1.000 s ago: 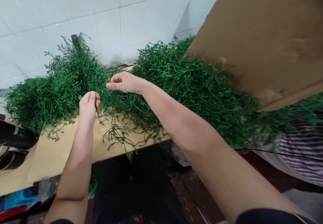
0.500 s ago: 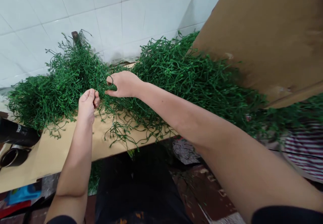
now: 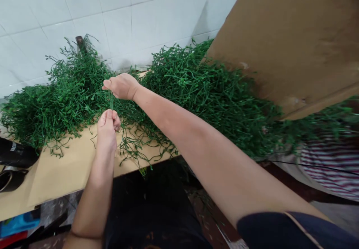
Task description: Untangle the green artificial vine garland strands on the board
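Observation:
Thin green plant stems with small knobbed tips lie in a left heap point(image 3: 70, 88) and a larger right heap point(image 3: 202, 91). My left hand point(image 3: 109, 122) is closed, fingertips pinched around the lower end of a green stem point(image 3: 111, 102). Just above it, my right hand point(image 3: 121, 85) is also closed, its fingers pinching the upper part of that stem. The stem runs nearly straight between the two hands, blurred by motion. Whether it is one strand or more, I cannot tell.
Flat cardboard point(image 3: 64, 170) covers the work surface, and a big cardboard sheet point(image 3: 288, 43) leans at the right. A black container point(image 3: 17, 153) and a black mug point(image 3: 12, 179) stand at the left edge. Behind is a white tiled wall point(image 3: 159, 17). Striped cloth point(image 3: 331, 166) lies lower right.
My right hand has moved left and its fingers have closed on the stem. My left hand has shifted right and slightly down, directly below it. A stem now stretches between both hands.

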Motion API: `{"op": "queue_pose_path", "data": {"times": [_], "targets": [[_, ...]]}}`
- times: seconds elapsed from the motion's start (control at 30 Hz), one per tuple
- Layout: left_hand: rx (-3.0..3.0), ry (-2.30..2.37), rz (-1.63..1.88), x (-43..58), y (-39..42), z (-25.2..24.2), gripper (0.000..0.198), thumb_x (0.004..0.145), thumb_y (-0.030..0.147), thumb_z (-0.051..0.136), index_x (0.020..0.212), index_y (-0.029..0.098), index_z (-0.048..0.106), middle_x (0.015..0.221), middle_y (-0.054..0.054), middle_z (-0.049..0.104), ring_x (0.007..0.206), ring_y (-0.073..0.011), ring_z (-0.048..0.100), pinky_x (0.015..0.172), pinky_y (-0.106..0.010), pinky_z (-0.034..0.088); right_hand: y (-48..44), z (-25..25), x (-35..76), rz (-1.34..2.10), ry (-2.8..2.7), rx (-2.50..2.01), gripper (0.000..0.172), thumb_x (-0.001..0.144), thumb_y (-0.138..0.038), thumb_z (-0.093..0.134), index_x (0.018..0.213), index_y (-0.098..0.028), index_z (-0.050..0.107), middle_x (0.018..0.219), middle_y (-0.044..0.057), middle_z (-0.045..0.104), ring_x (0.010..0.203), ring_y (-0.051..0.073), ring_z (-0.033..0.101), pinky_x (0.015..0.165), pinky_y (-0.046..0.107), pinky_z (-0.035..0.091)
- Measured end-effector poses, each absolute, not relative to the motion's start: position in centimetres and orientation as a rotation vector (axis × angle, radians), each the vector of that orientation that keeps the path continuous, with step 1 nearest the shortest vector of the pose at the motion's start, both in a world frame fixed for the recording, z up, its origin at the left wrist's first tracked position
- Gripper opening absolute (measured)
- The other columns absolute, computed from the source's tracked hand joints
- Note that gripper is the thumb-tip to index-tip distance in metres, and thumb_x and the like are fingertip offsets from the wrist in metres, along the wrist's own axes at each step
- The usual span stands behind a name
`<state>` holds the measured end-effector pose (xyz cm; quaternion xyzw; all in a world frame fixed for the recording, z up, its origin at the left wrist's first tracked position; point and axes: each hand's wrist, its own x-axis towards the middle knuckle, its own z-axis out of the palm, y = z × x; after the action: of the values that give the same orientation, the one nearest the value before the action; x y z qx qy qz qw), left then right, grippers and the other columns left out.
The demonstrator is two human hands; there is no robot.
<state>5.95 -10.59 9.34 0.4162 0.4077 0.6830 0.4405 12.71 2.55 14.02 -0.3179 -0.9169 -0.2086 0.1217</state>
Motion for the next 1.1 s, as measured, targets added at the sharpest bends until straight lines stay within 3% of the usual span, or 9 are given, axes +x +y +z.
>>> {"op": "queue_pose_path", "data": {"times": [0.13, 0.23, 0.37, 0.57, 0.77, 0.87, 0.97, 1.03, 1.1], "targets": [[1.259, 1.018, 1.659, 6.3, -13.9, 10.0, 0.046, 0.078, 0.053, 0.057, 0.056, 0.019, 0.037, 0.042, 0.008, 0.029, 0.038, -0.0044, 0.022, 0.038, -0.020, 0.018, 5.8, 14.0, 14.0, -0.357, -2.436, -1.188, 0.038, 0.096, -0.030, 0.023, 0.117, -0.017, 0.052, 0.101, 0.013, 0.065, 0.090, 0.022, 0.062, 0.072, 0.032, 0.042], [1.641, 1.165, 1.303, 5.6, -16.9, 10.1, 0.044, 0.087, 0.048, 0.046, 0.056, 0.017, 0.046, 0.049, 0.003, 0.042, 0.045, -0.0068, 0.037, 0.044, -0.021, 0.028, 8.2, 14.5, 17.1, -0.219, -2.154, -1.463, 0.046, 0.097, -0.028, 0.014, 0.116, -0.012, 0.053, 0.096, 0.015, 0.064, 0.090, 0.024, 0.061, 0.073, 0.036, 0.043], [1.765, 1.218, 1.140, 4.9, -17.4, 9.4, 0.042, 0.088, 0.048, 0.041, 0.061, 0.018, 0.050, 0.051, 0.002, 0.044, 0.048, -0.0086, 0.041, 0.047, -0.021, 0.033, 7.9, 15.9, 18.8, 0.051, -2.029, -1.367, 0.041, 0.096, -0.035, 0.025, 0.092, -0.012, 0.059, 0.079, 0.007, 0.058, 0.080, 0.017, 0.057, 0.076, 0.032, 0.042], [2.182, 1.080, 0.622, 7.9, -15.9, 8.0, 0.027, 0.089, 0.035, 0.045, 0.080, 0.019, 0.064, 0.074, -0.004, 0.066, 0.070, -0.0138, 0.059, 0.066, -0.025, 0.043, 5.4, 17.6, 17.1, 0.472, -1.960, -1.139, 0.031, 0.092, -0.032, 0.038, 0.069, -0.015, 0.049, 0.060, 0.001, 0.044, 0.063, 0.010, 0.044, 0.066, 0.025, 0.038], [2.318, 0.960, 0.450, 9.9, -15.2, 8.3, 0.025, 0.079, 0.039, 0.061, 0.094, 0.020, 0.066, 0.090, -0.006, 0.068, 0.086, -0.0181, 0.062, 0.075, -0.027, 0.046, 3.3, 18.2, 18.3, 0.881, -1.883, -0.934, 0.026, 0.091, -0.030, 0.043, 0.068, -0.017, 0.044, 0.056, -0.002, 0.044, 0.049, 0.006, 0.031, 0.049, 0.021, 0.028], [2.311, 0.913, 0.663, 9.9, -14.3, 8.9, 0.017, 0.080, 0.035, 0.061, 0.085, 0.019, 0.066, 0.097, -0.007, 0.067, 0.095, -0.0182, 0.060, 0.084, -0.029, 0.046, 2.1, 18.2, 19.2, 1.012, -1.918, -0.884, 0.024, 0.090, -0.027, 0.047, 0.068, -0.016, 0.045, 0.055, -0.004, 0.044, 0.046, 0.004, 0.028, 0.044, 0.020, 0.025], [2.022, 1.237, 1.279, 8.7, -11.8, 9.7, 0.011, 0.082, 0.028, 0.056, 0.083, 0.018, 0.061, 0.092, -0.006, 0.063, 0.088, -0.0159, 0.058, 0.077, -0.028, 0.047, 1.0, 18.0, 19.6, 1.100, -1.936, -0.850, 0.026, 0.090, -0.026, 0.048, 0.066, -0.016, 0.045, 0.053, -0.005, 0.043, 0.044, 0.003, 0.028, 0.042, 0.019, 0.024], [1.812, 1.448, 1.592, 7.6, -9.4, 10.3, 0.021, 0.078, 0.031, 0.061, 0.094, 0.017, 0.058, 0.101, -0.009, 0.060, 0.091, -0.0171, 0.056, 0.073, -0.027, 0.046, 0.4, 17.8, 19.5, 1.162, -1.935, -0.826, 0.027, 0.089, -0.027, 0.049, 0.065, -0.016, 0.044, 0.051, -0.006, 0.043, 0.042, 0.002, 0.028, 0.041, 0.019, 0.023], [1.749, 1.509, 1.680, 6.6, -6.8, 10.8, 0.039, 0.072, 0.035, 0.068, 0.104, 0.017, 0.056, 0.115, -0.011, 0.055, 0.098, -0.0186, 0.054, 0.076, -0.028, 0.045, -0.1, 17.7, 19.3, 1.219, -1.919, -0.799, 0.027, 0.089, -0.027, 0.050, 0.065, -0.016, 0.044, 0.051, -0.006, 0.045, 0.042, 0.002, 0.029, 0.041, 0.019, 0.023]]}}
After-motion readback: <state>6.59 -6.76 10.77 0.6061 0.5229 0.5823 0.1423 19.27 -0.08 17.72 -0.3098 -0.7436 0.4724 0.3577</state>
